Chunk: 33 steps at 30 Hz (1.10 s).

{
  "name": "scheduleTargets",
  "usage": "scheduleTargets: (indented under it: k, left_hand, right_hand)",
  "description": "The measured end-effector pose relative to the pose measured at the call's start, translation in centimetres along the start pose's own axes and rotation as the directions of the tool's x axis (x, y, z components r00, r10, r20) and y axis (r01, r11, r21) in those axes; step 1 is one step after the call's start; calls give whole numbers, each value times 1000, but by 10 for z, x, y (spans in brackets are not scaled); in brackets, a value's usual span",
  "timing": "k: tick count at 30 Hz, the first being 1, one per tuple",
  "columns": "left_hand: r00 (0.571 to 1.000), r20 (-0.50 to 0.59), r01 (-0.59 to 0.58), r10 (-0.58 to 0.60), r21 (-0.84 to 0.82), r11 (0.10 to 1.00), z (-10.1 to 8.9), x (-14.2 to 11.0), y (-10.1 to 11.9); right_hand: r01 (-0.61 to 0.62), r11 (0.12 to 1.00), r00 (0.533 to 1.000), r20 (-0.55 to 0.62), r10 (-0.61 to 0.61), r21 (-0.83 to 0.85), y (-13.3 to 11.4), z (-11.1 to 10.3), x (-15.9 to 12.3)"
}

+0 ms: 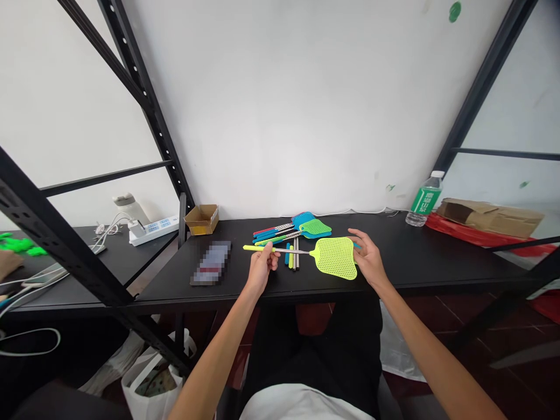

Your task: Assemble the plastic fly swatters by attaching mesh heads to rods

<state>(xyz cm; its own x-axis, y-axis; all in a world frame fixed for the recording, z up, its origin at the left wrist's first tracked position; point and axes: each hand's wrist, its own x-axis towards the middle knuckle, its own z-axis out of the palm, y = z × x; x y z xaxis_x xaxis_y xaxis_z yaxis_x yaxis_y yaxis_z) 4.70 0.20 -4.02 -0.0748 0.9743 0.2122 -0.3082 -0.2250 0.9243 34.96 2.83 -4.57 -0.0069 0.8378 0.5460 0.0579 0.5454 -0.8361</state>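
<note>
A yellow-green fly swatter (336, 257) with a metal shaft is held level over the front of the black desk. My left hand (261, 265) is closed round it where the handle meets the shaft, thumb on top. At the other end, my right hand (368, 256) grips the right edge of the perforated head, some fingers raised above it. A small blue bit shows by those fingers; I cannot make out what it is. Behind lies a pile of blue, green and red-handled fly swatters (301, 224). Several short blue, yellow and silver tubes (291, 256) lie under the shaft.
A phone (211, 262) with a blurred screen and a small open cardboard box (202, 220) are on the left. On the right stand a water bottle (424, 199) and a flattened carton (490, 217) on red plastic. Black metal posts (151, 105) frame the desk (394, 256).
</note>
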Motion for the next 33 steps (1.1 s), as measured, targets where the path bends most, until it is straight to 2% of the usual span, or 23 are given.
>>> scheduleTargets:
  k: [4, 21, 33]
  left_hand:
    - [1000, -9, 9, -9, -22, 1000, 0, 0, 1]
    - [1000, 3, -4, 4, -28, 1000, 0, -1, 2]
    - [1000, 11, -15, 15, -30, 999, -1, -1, 2]
  right_hand:
    - [24, 999, 1000, -14, -25, -30, 4, 0, 1]
    - [-128, 991, 992, -8, 128, 43, 6, -1, 0]
    - [-137, 991, 990, -31, 137, -2, 12, -3, 2]
